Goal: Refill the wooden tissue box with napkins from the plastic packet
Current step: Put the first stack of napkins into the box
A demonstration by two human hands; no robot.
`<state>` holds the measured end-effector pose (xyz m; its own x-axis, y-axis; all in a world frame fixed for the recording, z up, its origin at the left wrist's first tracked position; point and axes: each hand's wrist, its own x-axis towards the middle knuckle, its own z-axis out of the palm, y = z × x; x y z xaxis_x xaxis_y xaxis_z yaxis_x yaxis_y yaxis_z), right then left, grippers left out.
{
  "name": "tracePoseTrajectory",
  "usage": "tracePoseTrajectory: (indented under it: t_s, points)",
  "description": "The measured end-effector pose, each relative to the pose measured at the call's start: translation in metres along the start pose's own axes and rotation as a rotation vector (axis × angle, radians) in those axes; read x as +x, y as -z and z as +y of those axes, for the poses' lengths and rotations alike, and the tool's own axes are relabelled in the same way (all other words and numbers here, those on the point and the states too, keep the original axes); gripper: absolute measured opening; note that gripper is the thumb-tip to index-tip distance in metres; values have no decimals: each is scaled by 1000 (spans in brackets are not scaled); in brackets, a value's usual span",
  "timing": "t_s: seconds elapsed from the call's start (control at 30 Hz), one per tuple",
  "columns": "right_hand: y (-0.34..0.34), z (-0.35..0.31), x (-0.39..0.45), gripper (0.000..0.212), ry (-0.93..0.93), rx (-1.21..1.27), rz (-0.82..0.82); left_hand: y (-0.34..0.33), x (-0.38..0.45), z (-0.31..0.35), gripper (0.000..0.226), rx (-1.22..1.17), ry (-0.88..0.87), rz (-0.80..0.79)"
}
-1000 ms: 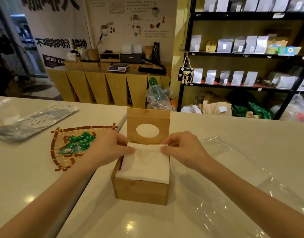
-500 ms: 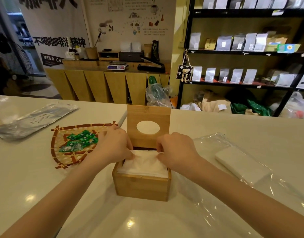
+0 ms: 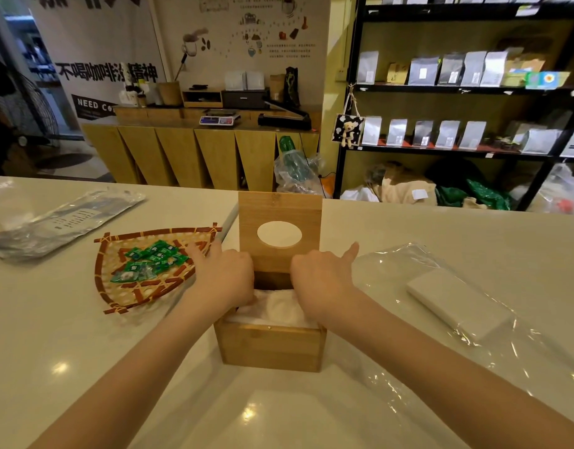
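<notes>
Single head-worn wide view, looking forward and down from close above the white counter (image 3: 408, 228), near edge at bottom; shop shelves (image 3: 457, 89) far right, wooden sideboard (image 3: 195, 147) far left.

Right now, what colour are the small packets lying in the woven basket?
Green. The small packets in the woven basket show best in the head view.

Honey-brown wooden tissue box (image 3: 272, 348) with pale oval cut-out in lid (image 3: 279, 222); white napkins (image 3: 275, 309) inside. Clear glossy plastic packet (image 3: 473, 319) around white stack. Tan woven basket (image 3: 143, 286), red-brown rim, green sachets (image 3: 149, 262). Cream countertop (image 3: 52, 335).
</notes>
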<state>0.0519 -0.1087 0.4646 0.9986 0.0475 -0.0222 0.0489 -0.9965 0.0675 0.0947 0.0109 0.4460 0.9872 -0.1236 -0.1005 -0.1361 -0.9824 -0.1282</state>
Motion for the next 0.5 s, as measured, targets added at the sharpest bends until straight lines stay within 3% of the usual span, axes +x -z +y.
tracePoseTrajectory:
  t_s: [0.13, 0.27, 0.37, 0.5]
  points:
    - [-3, -1, 3, 30, -25, -14, -24, -3, -2, 5, 24, 79, 39, 53]
    - [-9, 0, 5, 18, 4, -4, -28, -6, -6, 5, 21, 91, 61, 118]
    - [-15, 10, 6, 13, 48, 231, -50, -4, -11, 1, 21, 38, 38, 124]
    - [-7, 23, -3, 30, 146, 445, -199, 11, -23, -12, 28, -90, -40, 8]
